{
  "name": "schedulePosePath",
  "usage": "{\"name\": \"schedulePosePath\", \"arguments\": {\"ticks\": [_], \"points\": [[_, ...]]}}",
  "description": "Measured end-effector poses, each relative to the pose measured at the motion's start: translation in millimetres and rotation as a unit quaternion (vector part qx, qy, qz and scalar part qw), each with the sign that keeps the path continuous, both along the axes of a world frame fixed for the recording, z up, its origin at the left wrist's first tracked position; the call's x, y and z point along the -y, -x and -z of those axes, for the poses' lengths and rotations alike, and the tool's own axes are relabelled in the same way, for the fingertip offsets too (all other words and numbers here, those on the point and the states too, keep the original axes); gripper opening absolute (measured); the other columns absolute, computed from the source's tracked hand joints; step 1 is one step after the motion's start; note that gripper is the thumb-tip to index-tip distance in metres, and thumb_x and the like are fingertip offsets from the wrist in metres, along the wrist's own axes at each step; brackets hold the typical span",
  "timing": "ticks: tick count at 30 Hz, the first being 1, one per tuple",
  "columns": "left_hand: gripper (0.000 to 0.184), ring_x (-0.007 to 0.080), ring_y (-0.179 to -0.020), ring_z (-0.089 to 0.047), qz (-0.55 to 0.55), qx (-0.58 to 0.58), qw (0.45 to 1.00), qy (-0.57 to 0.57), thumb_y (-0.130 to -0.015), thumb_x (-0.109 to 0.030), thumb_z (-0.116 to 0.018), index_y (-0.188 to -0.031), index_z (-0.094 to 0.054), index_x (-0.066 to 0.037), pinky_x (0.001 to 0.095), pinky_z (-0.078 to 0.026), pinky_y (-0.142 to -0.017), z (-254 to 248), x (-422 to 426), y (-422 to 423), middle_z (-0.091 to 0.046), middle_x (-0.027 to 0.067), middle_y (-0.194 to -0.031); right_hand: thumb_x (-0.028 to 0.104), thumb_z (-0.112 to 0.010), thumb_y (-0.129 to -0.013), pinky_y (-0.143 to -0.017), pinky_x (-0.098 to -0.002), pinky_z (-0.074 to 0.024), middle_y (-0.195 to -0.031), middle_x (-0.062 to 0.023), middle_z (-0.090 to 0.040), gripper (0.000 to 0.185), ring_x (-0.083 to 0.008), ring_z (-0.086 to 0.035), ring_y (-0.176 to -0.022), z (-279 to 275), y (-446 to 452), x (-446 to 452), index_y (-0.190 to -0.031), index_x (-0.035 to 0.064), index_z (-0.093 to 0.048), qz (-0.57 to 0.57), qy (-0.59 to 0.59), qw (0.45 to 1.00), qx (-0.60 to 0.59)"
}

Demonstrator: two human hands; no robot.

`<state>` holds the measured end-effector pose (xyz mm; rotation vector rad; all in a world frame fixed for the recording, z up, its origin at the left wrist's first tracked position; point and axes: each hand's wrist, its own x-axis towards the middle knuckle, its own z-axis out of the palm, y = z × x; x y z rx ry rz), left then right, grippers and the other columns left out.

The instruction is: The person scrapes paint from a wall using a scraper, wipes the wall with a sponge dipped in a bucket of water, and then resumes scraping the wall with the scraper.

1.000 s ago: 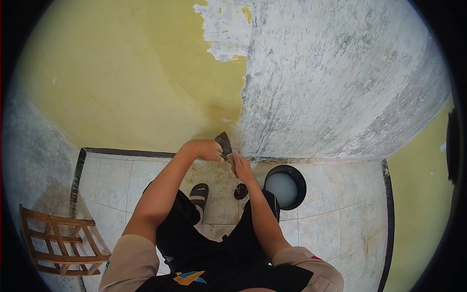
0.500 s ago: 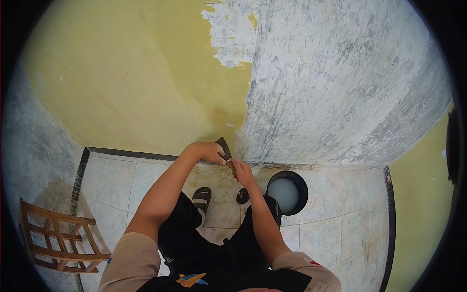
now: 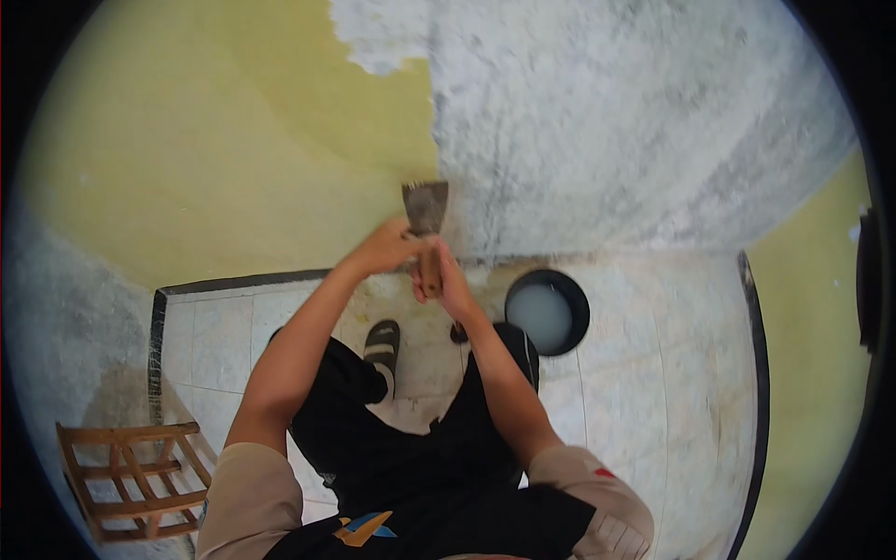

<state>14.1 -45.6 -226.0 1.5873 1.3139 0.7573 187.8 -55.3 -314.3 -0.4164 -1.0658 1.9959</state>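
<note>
"What's going on, just past those black trousers (image 3: 411, 476)?"

"The scraper (image 3: 426, 207) is up in front of the wall, over the floor's far edge, between both hands. I'd call this steadying or shifting the grip, not working the blade."

"And the fingers?"

"On the right hand (image 3: 455, 287) they're clamped round the handle, tips showing on its far side. The left hand (image 3: 383, 250) has its fingers at the neck, by the other thumb; whether they pinch it, I can't tell."

"What would moving it call for?"

"A firm hold on the handle, I think, and the left fingers well clear of the blade's edge."

"How does it look?"

"Flat, dull brown-grey blade, widening to a straight edge with pale specks along it. Brown handle pointing down. I can't tell whether the edge touches the wall."

"Below that?"

"A strapped sandal (image 3: 381, 350) on the floor (image 3: 616, 401). The black bucket (image 3: 581, 313) stands near the far edge, right of the hands, with cloudy liquid (image 3: 539, 315) in it. The wooden rack (image 3: 140, 509) is over by the left edge."

"And the wall?"

"Yellow paint (image 3: 308, 121) on the left, ragged where it meets the mottled grey-white part (image 3: 597, 121). A black strip (image 3: 252, 280) runs along the foot of the yellow."
</note>
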Motion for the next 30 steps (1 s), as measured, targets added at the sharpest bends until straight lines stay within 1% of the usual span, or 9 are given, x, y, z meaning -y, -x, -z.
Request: {"name": "schedulePosePath", "arguments": {"ticks": [3,5,10,14,16,17,21,25,30], "points": [[0.038,0.0124,-0.082,-0.066,-0.03,0.011,0.999,0.027,-0.1,-0.036,-0.069,-0.096,-0.075,0.001,0.031,-0.052,-0.078,-33.4,10.4,-14.6,-0.072,0.0036,-0.085,0.066,-0.042,-0.107,-0.072,-0.0338,-0.0526,-0.097,-0.0061,-0.064,0.065,-0.0183,-0.065,-0.081,-7.0,-6.2,7.3,-0.132,0.0078,-0.055,-0.049,0.011,0.997,-0.063],[0.036,0.012,-0.082,-0.065,-0.031,0.032,0.998,0.039,-0.1,-0.034,-0.069,-0.091,-0.075,0.001,0.0309,-0.052,-0.078,-40.9,13.9,-19.5,-0.071,0.0027,-0.082,0.06,-0.051,-0.106,-0.089,-0.0344,-0.0525,-0.114,-0.0054,-0.066,0.063,-0.0176,-0.064,-0.105,-9.5,-16.3,8.3,-0.14,0.0079,-0.054,-0.03,-0.089,0.995,0.042],[0.029,0.0133,-0.082,-0.067,-0.025,0.035,0.999,-0.031,-0.103,-0.03,-0.066,-0.094,-0.071,-0.003,0.0319,-0.053,-0.08,-44.2,9.3,-14.7,-0.072,0.005,-0.084,0.06,-0.064,-0.098,-0.097,-0.0367,-0.0517,-0.13,-0.01,-0.065,0.069,-0.0222,-0.062,-0.118,13.0,-51.9,-14.1,-0.142,0.0076,-0.059,-0.127,-0.097,0.963,0.215],[0.031,0.0132,-0.071,-0.066,-0.031,0.056,0.998,0.019,-0.102,-0.033,-0.068,-0.094,-0.066,-0.003,0.0314,-0.055,-0.072,-49.4,8.6,-16.7,-0.066,0.0034,-0.077,0.059,-0.069,-0.093,-0.091,-0.0355,-0.0527,-0.121,-0.0151,-0.07,0.071,-0.0249,-0.067,-0.107,87.3,-50.6,-32.2,-0.138,0.0043,-0.064,-0.117,-0.177,0.838,0.503],[0.032,0.0131,-0.067,-0.064,-0.028,0.017,0.998,0.046,-0.101,-0.034,-0.069,-0.098,-0.065,-0.002,0.0316,-0.054,-0.068,-45.4,1.8,-10.7,-0.065,0.0037,-0.075,0.046,-0.07,-0.092,-0.1,-0.0433,-0.0535,-0.13,-0.0206,-0.069,0.055,-0.0354,-0.065,-0.124,115.3,-42.5,-35.0,-0.13,0.0062,-0.07,-0.124,-0.159,0.697,0.688],[0.034,0.013,-0.063,-0.062,-0.015,-0.025,0.997,0.071,-0.1,-0.035,-0.07,-0.102,-0.064,-0.002,0.0319,-0.053,-0.063,-47.4,2.7,-10.7,-0.063,0.0041,-0.073,0.046,-0.07,-0.092,-0.1,-0.0433,-0.0535,-0.13,-0.0206,-0.069,0.055,-0.0354,-0.065,-0.124,126.0,-37.0,-38.0,-0.13,0.0062,-0.07,-0.132,-0.153,0.696,0.689],[0.034,0.0187,-0.07,-0.068,-0.08,-0.119,0.987,0.07,-0.096,-0.03,-0.07,-0.1,-0.061,0.003,0.0368,-0.055,-0.068,-57.1,15.2,-22.7,-0.067,0.0106,-0.078,0.029,-0.067,-0.09,-0.105,-0.0512,-0.0518,-0.15,-0.0225,-0.053,0.052,-0.0394,-0.055,-0.135,169.0,-28.7,-32.8,-0.138,0.008,-0.064,-0.186,-0.019,0.614,0.767],[0.045,0.0161,-0.064,-0.062,-0.074,-0.173,0.976,-0.108,-0.091,-0.021,-0.071,-0.126,-0.057,0.005,0.0323,-0.052,-0.063,-32.2,14.5,-7.1,-0.066,0.0111,-0.081,0.019,-0.067,-0.09,-0.106,-0.0617,-0.049,-0.168,-0.0215,-0.022,0.068,-0.0461,-0.038,-0.147,192.3,-22.5,-27.9,-0.154,0.012,-0.046,-0.136,0.043,0.609,0.78],[0.057,0.0163,-0.07,-0.064,-0.071,-0.169,0.972,-0.146,-0.092,-0.021,-0.072,-0.137,-0.054,0.008,0.032,-0.052,-0.066,-40.4,25.5,7.1,-0.068,0.013,-0.086,0.022,-0.075,-0.089,-0.106,-0.0636,-0.0492,-0.165,-0.0226,-0.017,0.081,-0.0493,-0.036,-0.145,244.0,-6.3,-2.0,-0.16,0.0171,-0.034,-0.071,0.034,0.592,0.802]]}}
